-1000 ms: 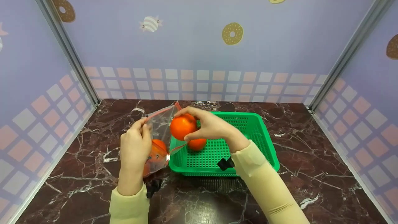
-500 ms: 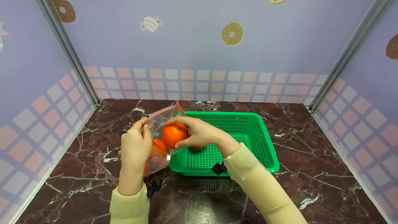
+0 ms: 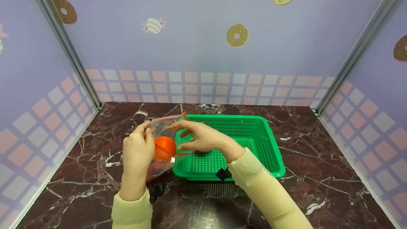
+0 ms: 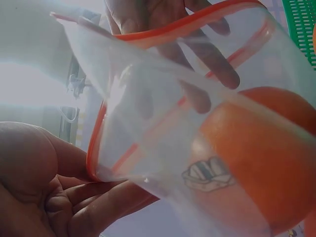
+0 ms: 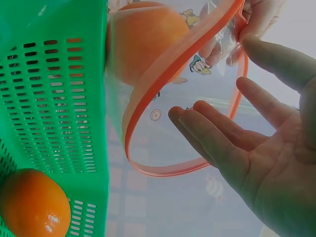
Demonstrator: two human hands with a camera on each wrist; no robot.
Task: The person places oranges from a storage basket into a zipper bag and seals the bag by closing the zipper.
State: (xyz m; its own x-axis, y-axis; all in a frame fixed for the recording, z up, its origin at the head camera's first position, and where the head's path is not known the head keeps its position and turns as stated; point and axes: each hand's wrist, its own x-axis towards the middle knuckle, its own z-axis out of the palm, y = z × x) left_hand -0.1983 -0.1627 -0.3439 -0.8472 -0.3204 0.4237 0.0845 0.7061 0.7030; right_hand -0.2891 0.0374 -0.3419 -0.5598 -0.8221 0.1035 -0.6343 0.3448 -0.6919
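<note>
My left hand [image 3: 138, 152] pinches the rim of a clear zip bag [image 3: 162, 123] with a red-orange seal strip, and the bag's mouth stands wide. Inside lies an orange [image 3: 168, 144], with more orange fruit showing through the printed plastic below it. My right hand [image 3: 206, 137] is at the mouth with fingers spread and nothing in them. In the right wrist view, its fingertips [image 5: 187, 116] reach just within the rim. Another orange [image 5: 34, 205] sits in the green basket [image 5: 91, 202]; my right hand mostly hides it in the head view.
The green plastic basket [image 3: 276, 149] stands right beside the bag, its left edge close to the bag's mouth. Both are on a dark red marbled tabletop [image 3: 318, 178]. Patterned lilac walls [image 3: 197, 47] enclose the back and the sides.
My right hand has carried an orange left and down into the bag and let go of it; its fingers have spread. My left hand keeps its grip on the rim.
</note>
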